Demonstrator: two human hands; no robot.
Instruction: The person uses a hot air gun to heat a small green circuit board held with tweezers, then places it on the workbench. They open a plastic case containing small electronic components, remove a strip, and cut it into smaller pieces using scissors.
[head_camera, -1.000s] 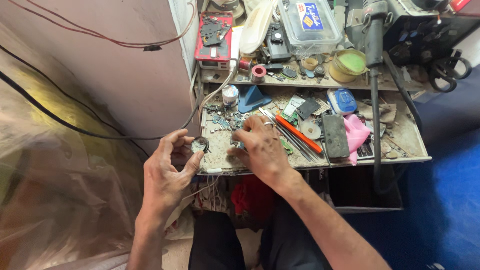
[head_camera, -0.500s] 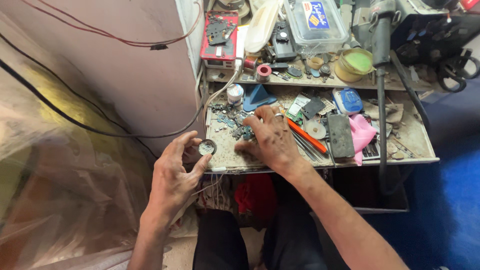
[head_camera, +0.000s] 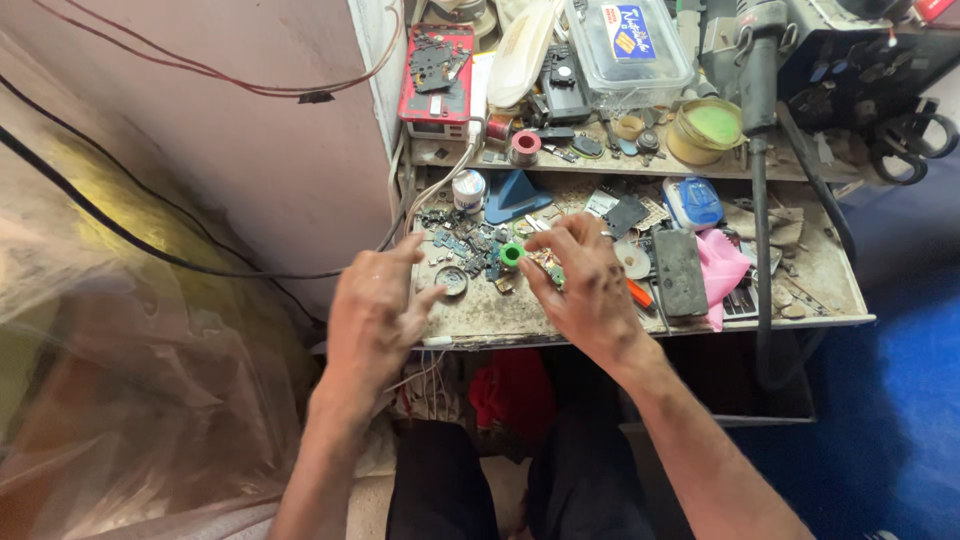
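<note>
I sit at a cluttered workbench tray (head_camera: 480, 318). My left hand (head_camera: 375, 310) hovers at the tray's left edge with its fingers spread and nothing in them. A small round metal disc (head_camera: 452, 281) lies on the tray just beyond its thumb. My right hand (head_camera: 590, 290) rests over the tray's middle, fingertips pinched on a small circuit board (head_camera: 547, 266). A green ring (head_camera: 511, 254) lies right beside those fingertips, among several small dark board pieces (head_camera: 462, 243).
Also on the tray are a black phone (head_camera: 680, 270), a pink cloth (head_camera: 722, 266), a blue wedge (head_camera: 520, 195) and a white jar (head_camera: 467, 188). The shelf behind holds a red opened phone (head_camera: 437, 70), a clear plastic box (head_camera: 625, 40) and a yellow-green tin (head_camera: 706, 125). Plastic sheeting (head_camera: 120, 380) hangs at left.
My left hand has let go of the round disc, which now lies on the tray, and has opened. The right hand has shifted slightly and pinches a small board next to the green ring.
</note>
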